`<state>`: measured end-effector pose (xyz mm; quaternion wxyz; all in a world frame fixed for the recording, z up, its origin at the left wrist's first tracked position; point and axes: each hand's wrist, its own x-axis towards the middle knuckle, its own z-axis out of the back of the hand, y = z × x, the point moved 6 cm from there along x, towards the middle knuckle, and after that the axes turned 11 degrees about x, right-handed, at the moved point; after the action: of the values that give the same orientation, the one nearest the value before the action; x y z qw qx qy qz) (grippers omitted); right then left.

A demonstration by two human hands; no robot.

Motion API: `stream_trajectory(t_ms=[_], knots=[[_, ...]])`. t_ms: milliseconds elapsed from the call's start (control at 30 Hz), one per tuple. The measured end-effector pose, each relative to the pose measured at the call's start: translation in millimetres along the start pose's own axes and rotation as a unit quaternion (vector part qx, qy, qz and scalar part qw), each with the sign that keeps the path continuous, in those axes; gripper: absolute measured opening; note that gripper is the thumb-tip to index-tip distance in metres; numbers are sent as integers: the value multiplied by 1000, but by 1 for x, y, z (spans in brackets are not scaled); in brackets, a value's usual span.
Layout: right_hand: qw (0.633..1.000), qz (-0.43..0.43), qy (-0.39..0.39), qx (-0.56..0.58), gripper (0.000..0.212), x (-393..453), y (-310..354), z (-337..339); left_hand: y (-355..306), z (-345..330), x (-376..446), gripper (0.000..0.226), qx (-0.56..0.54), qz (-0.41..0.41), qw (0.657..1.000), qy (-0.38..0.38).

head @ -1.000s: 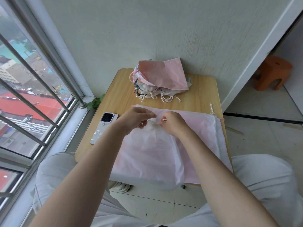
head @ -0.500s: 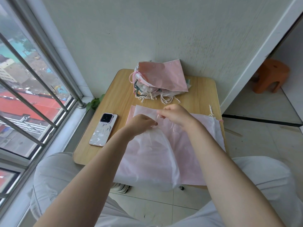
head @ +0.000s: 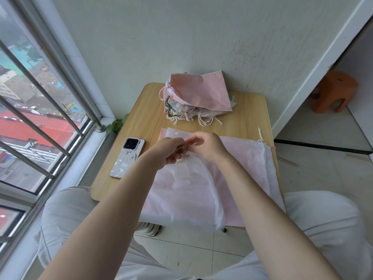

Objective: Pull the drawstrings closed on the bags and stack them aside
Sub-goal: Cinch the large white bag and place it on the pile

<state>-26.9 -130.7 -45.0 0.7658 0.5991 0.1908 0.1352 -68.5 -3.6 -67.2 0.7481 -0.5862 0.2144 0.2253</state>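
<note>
A translucent white drawstring bag (head: 187,190) lies on top of pale pink bags (head: 242,156) spread over the near half of the small wooden table (head: 145,110). Its gathered mouth points away from me. My left hand (head: 167,152) grips the gathered mouth and its thin drawstring. My right hand (head: 205,145) pinches the same string just beside the left fingers. At the table's far edge sits a stack of closed bags (head: 193,98), a pink one on top, with loose cord ends hanging toward me.
A phone (head: 128,157) lies face down at the table's left side. A barred window runs along the left, a wall stands behind the table. An orange stool (head: 333,90) stands on the floor at the right. My knees flank the table.
Both hands have come together at the bag's mouth. The right hand came down from its raised position. The bag's mouth is bunched tighter than before.
</note>
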Motion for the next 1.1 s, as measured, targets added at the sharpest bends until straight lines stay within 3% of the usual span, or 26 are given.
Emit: stream_trajectory(t_ms=[133, 333, 467, 633, 867, 1100], knots=[[999, 7, -17, -34, 17, -1, -2, 5, 4, -2, 0, 25, -2, -2, 999, 33], [999, -50, 0, -16, 14, -4, -17, 33, -1, 13, -7, 17, 81, -53, 993, -74], [998, -51, 24, 42, 23, -7, -11, 19, -11, 2, -9, 4, 109, -112, 985, -75], [998, -13, 53, 35, 28, -5, -4, 6, -18, 1, -10, 15, 148, -139, 975, -88], [996, 24, 10, -82, 23, -5, 4, 7, -14, 5, -9, 11, 165, -111, 976, -94], [994, 50, -49, -88, 15, -9, 5, 10, -12, 9, -14, 16, 113, -106, 981, -115]])
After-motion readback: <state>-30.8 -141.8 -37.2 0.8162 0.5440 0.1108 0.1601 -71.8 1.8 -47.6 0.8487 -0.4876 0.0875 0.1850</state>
